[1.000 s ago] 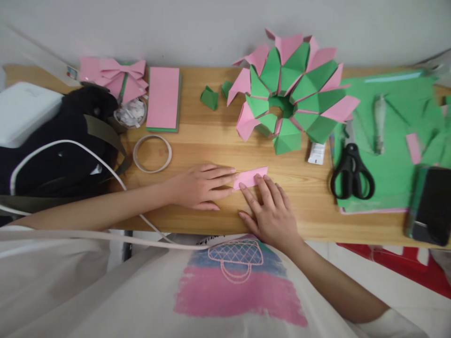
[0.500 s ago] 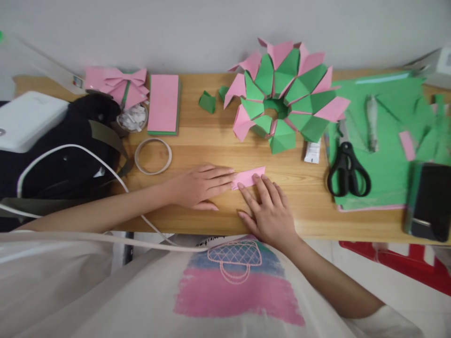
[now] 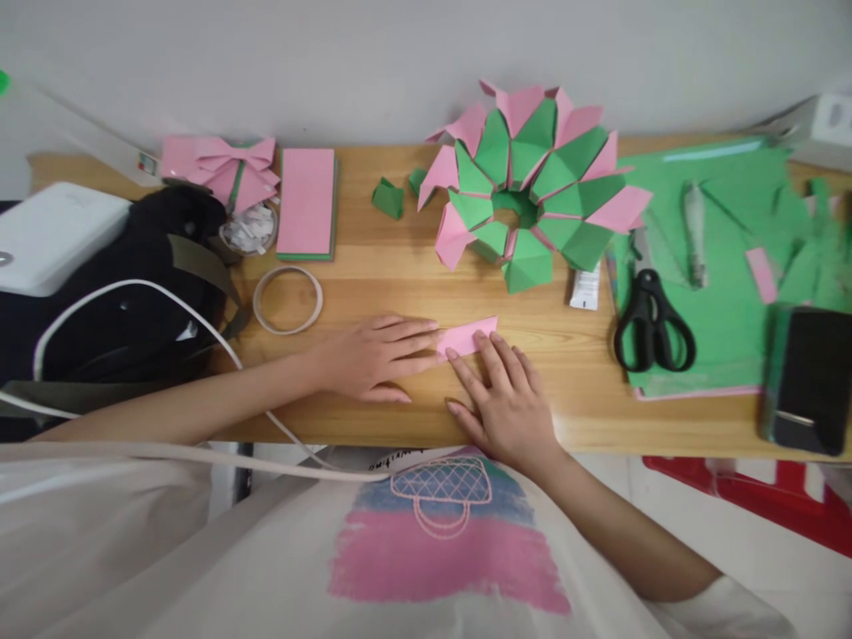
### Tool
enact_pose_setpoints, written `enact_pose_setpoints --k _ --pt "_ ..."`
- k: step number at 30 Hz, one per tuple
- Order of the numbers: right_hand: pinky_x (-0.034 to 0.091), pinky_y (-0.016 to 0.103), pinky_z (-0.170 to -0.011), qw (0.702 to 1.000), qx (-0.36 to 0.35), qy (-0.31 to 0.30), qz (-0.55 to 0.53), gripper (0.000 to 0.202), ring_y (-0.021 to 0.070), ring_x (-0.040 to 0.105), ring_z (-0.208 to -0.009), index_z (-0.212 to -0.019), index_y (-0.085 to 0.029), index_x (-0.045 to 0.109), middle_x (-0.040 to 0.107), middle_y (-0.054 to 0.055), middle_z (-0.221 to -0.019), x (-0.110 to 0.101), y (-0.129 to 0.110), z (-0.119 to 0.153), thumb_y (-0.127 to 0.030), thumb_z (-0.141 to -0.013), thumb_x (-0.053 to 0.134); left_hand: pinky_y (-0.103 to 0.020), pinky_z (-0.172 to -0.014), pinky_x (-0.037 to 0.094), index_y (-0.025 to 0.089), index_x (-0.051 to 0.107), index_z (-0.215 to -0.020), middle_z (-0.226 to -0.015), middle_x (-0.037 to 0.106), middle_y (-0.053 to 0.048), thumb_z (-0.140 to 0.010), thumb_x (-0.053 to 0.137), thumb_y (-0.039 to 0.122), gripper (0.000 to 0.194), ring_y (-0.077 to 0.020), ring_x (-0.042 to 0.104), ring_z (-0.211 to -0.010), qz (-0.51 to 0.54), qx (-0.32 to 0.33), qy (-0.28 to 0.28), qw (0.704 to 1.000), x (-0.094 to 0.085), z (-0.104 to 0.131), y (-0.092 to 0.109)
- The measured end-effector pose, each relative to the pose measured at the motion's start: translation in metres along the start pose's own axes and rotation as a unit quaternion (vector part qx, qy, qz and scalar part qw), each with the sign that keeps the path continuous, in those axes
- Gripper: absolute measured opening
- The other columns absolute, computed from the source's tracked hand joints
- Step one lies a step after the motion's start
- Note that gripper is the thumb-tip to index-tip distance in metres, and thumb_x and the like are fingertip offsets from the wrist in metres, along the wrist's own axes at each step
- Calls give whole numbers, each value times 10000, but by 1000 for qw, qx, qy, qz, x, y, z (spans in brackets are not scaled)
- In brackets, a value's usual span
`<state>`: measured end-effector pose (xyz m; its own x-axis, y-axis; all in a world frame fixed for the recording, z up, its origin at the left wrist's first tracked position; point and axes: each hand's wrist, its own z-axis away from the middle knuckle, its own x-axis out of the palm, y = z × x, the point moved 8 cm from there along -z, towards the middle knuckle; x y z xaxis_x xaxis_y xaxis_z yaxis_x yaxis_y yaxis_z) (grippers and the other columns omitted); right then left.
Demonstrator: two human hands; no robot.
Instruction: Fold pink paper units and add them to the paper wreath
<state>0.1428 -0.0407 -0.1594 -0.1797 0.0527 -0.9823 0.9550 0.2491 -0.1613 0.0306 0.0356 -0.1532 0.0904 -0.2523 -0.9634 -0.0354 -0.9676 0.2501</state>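
A small folded strip of pink paper [image 3: 464, 338] lies flat on the wooden table, slightly tilted up to the right. The fingertips of my left hand [image 3: 379, 357] rest on its left end, fingers stretched out flat. My right hand [image 3: 504, 390] presses the strip's lower edge with its fingertips, fingers spread and thumb apart. Behind the strip stands a ring of folded green and pink paper pieces [image 3: 525, 186]. A small folded green piece [image 3: 387, 198] lies to the left of that ring.
Stacked pink and green paper [image 3: 306, 202], a tape ring [image 3: 288, 300] and a pink paper bow [image 3: 238, 164] lie on the left. Black scissors [image 3: 652, 319], a white tube [image 3: 586, 286], green sheets [image 3: 725, 346] and a dark phone-like object [image 3: 808, 377] lie right. A white cable [image 3: 193, 306] crosses my left forearm.
Both hands stay on the pink strip with hardly any movement. The whole view has shifted slightly, so the table's things appear a little lower and further left.
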Motion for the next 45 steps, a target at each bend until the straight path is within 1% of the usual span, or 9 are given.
enact_pose_setpoints --k 5,8,11,16,21,29,36,41,45 --pt "355 495 -1062 1000 -1 0 -11 590 362 444 -1320 -1428 -189 486 470 200 -1462 0 2 1 -500 -927 491 -436 -1047 381 114 543 -1333 -1366 583 -185 -955 429 528 572 -321 487 -1319 -14 1 -14 1000 1 -1 2" --pt "365 506 -1058 999 -11 -1 -30 584 366 436 -1332 -1451 -257 452 438 181 -1487 -2 3 2 -492 -920 516 -439 -1059 379 118 560 -1319 -1366 581 -190 -958 419 528 565 -321 466 -1337 -22 -2 -30 999 2 -1 3" --pt "367 521 -1058 999 -16 -6 -43 551 374 431 -1341 -1421 -296 490 420 161 -1505 -2 3 2 -496 -910 535 -447 -1059 384 118 564 -1318 -1358 587 -191 -956 425 527 564 -328 459 -1341 -27 -1 -37 999 3 -1 4" --pt "367 526 -1065 999 -7 -4 -46 521 371 433 -1348 -1379 -252 545 429 187 -1500 -1 3 2 -493 -918 521 -456 -1028 416 101 595 -1277 -1319 617 -188 -949 443 531 563 -344 509 -1288 -37 -1 -29 999 -1 -5 7" --pt "418 503 -1033 999 -5 15 -46 463 359 479 -1316 -1325 -249 597 459 187 -1473 -6 5 1 -466 -922 526 -452 -1018 433 105 646 -1188 -1283 642 -175 -955 424 538 539 -334 533 -1259 -51 -27 -18 998 -4 -9 9" --pt "424 521 -1003 999 4 36 -18 415 391 491 -1292 -1263 -239 647 469 225 -1448 -17 27 0 -432 -902 576 -451 -1035 422 120 667 -1162 -1261 660 -154 -958 465 488 467 -321 514 -1282 -35 -50 -6 998 -5 -8 9" --pt "418 502 -990 995 38 75 47 409 373 529 -1259 -1247 -225 653 543 213 -1395 -25 36 6 -434 -905 574 -451 -1035 422 120 666 -1156 -1246 669 -141 -957 484 454 429 -323 522 -1274 -24 -56 19 998 -4 -5 9" --pt "413 485 -975 993 27 93 71 380 371 573 -1200 -1168 -185 697 599 215 -1338 -29 31 4 -428 -899 584 -463 -1033 417 113 660 -1155 -1253 660 -157 -958 494 418 399 -329 516 -1278 -11 -57 28 998 -4 -5 10" --pt "401 466 -980 990 24 105 91 441 351 586 -1165 -1217 -102 655 630 200 -1309 -24 21 5 -410 -920 548 -467 -1058 385 120 650 -1179 -1273 646 -166 -959 500 392 380 -326 496 -1299 10 -76 34 996 -3 -4 8"
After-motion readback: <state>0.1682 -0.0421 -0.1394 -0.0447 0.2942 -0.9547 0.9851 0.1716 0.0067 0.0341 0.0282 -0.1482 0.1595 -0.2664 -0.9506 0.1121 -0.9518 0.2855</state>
